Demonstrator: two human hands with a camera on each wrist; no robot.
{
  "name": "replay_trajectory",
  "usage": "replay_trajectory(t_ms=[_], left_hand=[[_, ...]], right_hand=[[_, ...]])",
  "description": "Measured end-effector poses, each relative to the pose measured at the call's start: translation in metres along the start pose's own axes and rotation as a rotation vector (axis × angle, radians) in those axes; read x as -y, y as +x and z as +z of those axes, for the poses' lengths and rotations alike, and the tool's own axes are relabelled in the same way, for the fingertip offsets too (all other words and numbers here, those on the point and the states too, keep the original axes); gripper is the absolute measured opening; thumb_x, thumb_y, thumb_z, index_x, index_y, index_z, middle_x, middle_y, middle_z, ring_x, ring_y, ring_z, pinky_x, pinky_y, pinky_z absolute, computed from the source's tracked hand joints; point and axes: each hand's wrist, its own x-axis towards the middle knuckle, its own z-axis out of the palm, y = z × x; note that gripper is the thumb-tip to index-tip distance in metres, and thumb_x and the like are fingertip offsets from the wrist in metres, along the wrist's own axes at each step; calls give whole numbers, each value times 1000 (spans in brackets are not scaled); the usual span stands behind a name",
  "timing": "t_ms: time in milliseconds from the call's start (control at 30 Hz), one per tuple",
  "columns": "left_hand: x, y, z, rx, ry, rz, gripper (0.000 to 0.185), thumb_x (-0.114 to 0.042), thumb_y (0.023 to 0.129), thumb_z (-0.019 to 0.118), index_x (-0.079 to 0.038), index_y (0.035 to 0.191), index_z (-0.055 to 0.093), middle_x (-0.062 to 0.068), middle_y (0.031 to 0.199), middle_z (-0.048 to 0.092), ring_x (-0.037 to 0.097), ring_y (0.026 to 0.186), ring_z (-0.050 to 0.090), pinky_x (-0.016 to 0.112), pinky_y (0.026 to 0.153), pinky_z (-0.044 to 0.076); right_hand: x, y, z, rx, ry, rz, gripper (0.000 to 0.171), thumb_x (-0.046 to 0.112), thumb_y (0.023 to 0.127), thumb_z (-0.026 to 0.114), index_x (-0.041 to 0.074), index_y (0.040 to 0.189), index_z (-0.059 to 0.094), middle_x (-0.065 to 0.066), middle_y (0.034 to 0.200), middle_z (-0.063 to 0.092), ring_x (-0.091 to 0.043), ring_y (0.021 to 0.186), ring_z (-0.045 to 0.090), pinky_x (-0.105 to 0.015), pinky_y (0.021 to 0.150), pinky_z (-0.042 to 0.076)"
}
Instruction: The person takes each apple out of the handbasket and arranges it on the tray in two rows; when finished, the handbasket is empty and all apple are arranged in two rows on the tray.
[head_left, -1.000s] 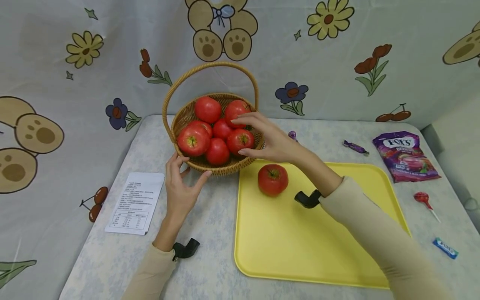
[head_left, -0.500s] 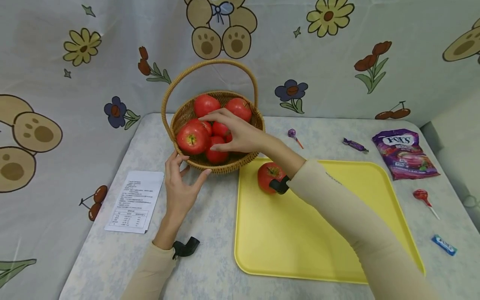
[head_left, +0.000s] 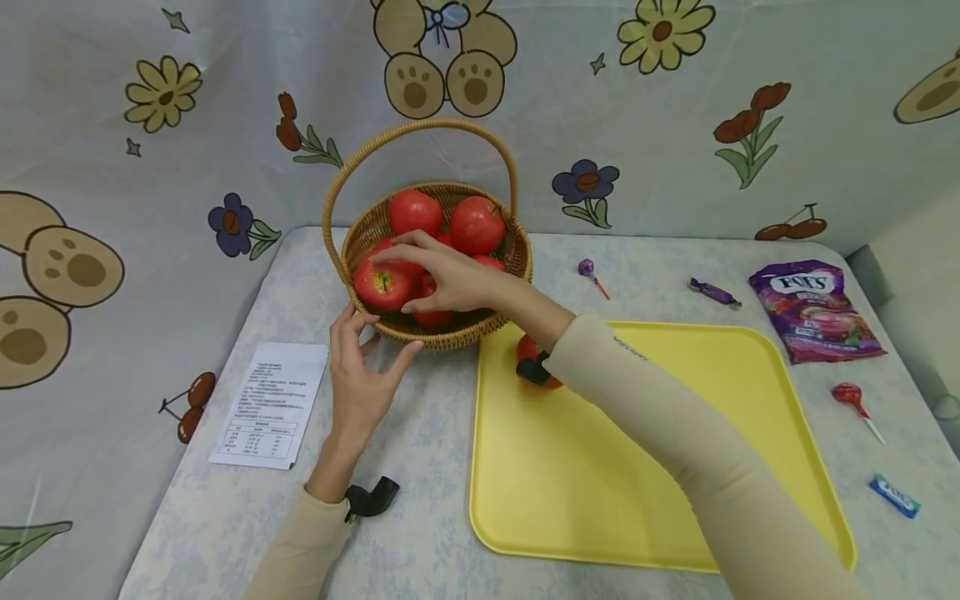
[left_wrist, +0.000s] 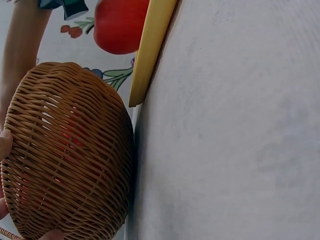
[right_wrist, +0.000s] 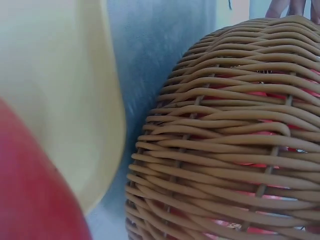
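Note:
A wicker basket (head_left: 450, 337) with a tall handle holds several red apples (head_left: 415, 212) at the back of the table. My left hand (head_left: 363, 387) grips its front left rim, fingers at the side and thumb at the front; some fingertips (left_wrist: 52, 235) show on the weave in the left wrist view. My right hand (head_left: 450, 275) reaches in over the front left apple (head_left: 382, 287), fingers bent above its top and thumb by its lower right side. Beneath my right wrist, another apple (head_left: 528, 346) sits on the yellow tray (head_left: 600, 467), partly covered by the wrist camera.
A printed white paper (head_left: 270, 404) lies left of the basket. To the right are a purple lollipop (head_left: 587, 267), a purple wrapped candy (head_left: 714, 292), a Fox's candy bag (head_left: 813, 312), a red lollipop (head_left: 848, 394) and a small blue packet (head_left: 894, 496). A patterned cloth (head_left: 540, 83) hangs behind.
My right hand has moved left across the basket, from its right side to the front left apple. My left hand stays at the rim.

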Motion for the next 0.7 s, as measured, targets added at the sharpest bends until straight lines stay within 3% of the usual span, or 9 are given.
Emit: replay_trajectory(t_ms=[100,267,400,700], left_hand=[[-4,0,-1,1,-2,7,58,2,72,84,13,115,46,35,141,36,48,133,39,62,87,53],[-3,0,0,1,3,8,58,3,72,84,13,114,46,35,142,36,49,132,40,64,86,52],[0,-1,0,1,10,-3,58,1,74,84,14,115,46,36,142,35,47,133,39,61,88,53],[31,-4,3,8,34,-13,60,-14,74,87,4,118,49,23,149,35,34,138,40,48,91,57]], right_hand=[[0,2,0,-1,-13,0,66,18,85,77,22,144,47,-7,147,36,-17,136,36,-34,94,53],[0,7,3,31,-92,18,69,20,85,77,26,145,46,-8,150,34,-20,140,32,-36,107,45],[-1,10,8,31,-137,29,70,19,84,78,26,145,45,-7,150,33,-22,140,32,-40,109,44],[-1,13,13,-15,-166,41,68,18,83,80,25,142,47,-6,142,40,-23,133,39,-39,107,46]])
